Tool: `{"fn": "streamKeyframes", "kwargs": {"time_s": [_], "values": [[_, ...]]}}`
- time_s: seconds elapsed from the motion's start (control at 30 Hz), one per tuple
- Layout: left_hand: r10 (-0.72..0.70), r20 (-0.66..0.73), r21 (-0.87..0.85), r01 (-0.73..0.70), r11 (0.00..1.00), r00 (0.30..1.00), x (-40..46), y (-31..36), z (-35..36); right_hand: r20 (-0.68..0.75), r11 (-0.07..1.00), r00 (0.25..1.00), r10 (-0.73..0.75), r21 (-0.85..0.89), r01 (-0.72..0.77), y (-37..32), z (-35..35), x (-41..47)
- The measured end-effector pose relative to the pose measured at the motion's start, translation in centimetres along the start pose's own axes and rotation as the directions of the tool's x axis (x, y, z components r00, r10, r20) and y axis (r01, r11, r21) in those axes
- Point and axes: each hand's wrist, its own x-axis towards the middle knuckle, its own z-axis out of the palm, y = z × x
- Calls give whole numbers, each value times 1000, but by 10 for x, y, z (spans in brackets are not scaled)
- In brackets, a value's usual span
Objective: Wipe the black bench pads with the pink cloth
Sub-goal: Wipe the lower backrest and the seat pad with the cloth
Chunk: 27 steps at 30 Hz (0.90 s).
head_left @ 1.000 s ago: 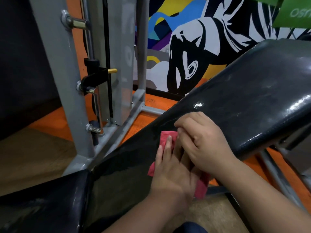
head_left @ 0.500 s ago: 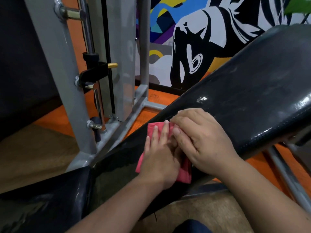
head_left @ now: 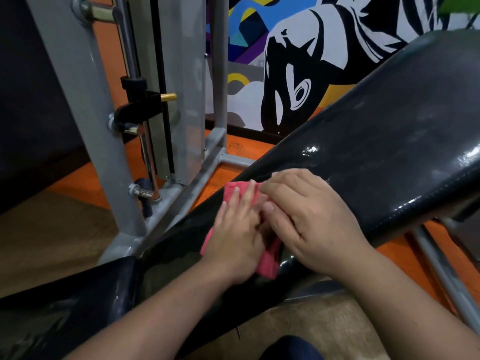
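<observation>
— Left hand (head_left: 237, 237) flat, fingers straight, pressing down on pink cloth (head_left: 267, 263). Right hand (head_left: 309, 219) beside it, touching, fingers bent and lying over the cloth's right part; whether pinching the fabric or only pressing, cannot tell.

— Cloth's lie?

— Spread on the inclined black back pad (head_left: 384, 157), near its lower end. Long axis along the pad's slope, from lower right by the wrists up to a corner poking out past the left fingertips, toward the pad's left edge. Mostly hidden under both hands; only top corner, a left sliver and the bottom strip showing.

— Pad's direction?

— Rising from lower left to upper right, glossy, with bright glints above the right knuckles. Black seat pad (head_left: 67, 305) lower left, just beside the back pad's low end.

— Surroundings?

— Grey machine frame (head_left: 85, 126) left of the bench, with chrome guide rod (head_left: 135, 74), black bracket and brass-coloured pin (head_left: 168, 96). Orange floor (head_left: 241, 149) beyond, painted mural (head_left: 306, 68) on the far wall. Grey bench leg (head_left: 439, 268) under the pad at right. Forearms covering the pad's near edge.
</observation>
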Motion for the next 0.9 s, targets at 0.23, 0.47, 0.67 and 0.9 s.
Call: {"fn": "streamKeyframes", "kwargs": {"time_s": [0.23,0.47,0.67,0.9], "values": [[-16,21,-67,17,998,1000,10,-7,4,3,1000,1000,7,12,-7,0,1,-2],[-26,-29,-54,24,998,999,38,-24,15,16,999,999,30,17,-30,0,2,2],[-132,39,-62,134,989,991,64,-53,13,17,998,998,52,19,-52,1,3,5],[-105,41,-90,108,990,994,66,-63,14,-1,998,998,56,24,-56,0,1,1]]}}
